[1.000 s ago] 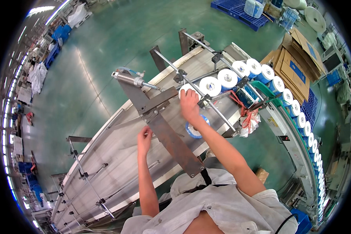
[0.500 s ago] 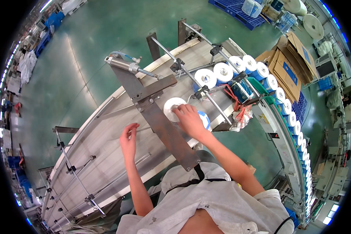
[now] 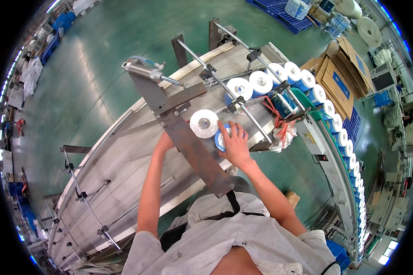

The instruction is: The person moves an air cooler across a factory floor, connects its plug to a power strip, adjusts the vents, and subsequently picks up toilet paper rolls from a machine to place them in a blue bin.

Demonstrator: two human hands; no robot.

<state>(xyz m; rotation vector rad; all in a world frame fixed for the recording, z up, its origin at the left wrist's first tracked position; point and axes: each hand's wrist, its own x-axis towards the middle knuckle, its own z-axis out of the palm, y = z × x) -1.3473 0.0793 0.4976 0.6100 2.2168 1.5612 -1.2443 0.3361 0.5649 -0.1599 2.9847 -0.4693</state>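
Note:
On the metal conveyor table (image 3: 124, 178) a white paper roll (image 3: 204, 123) stands upright with its core facing up, beside a rusty metal bar. My right hand (image 3: 236, 144) grips a blue-and-white roll (image 3: 220, 140) just nearer to me, thumb and fingers over its edge. Much of that roll is hidden under the hand, and its exact kind is unclear. My left hand (image 3: 166, 141) reaches in at the left side of the metal bar (image 3: 197, 153). The bar covers its fingers, so their pose and anything in them cannot be seen.
An air cylinder (image 3: 147, 72) is mounted on the bracket at the bar's far end. Guide rails (image 3: 225, 87) on posts cross the table. Several blue-wrapped white rolls (image 3: 316, 94) line a curving conveyor on the right. Flattened cardboard boxes (image 3: 337, 85) lean beyond it.
My right hand has left the white roll and taken hold of the blue-and-white roll, which is now further left. My left hand has moved up and right, behind the bar.

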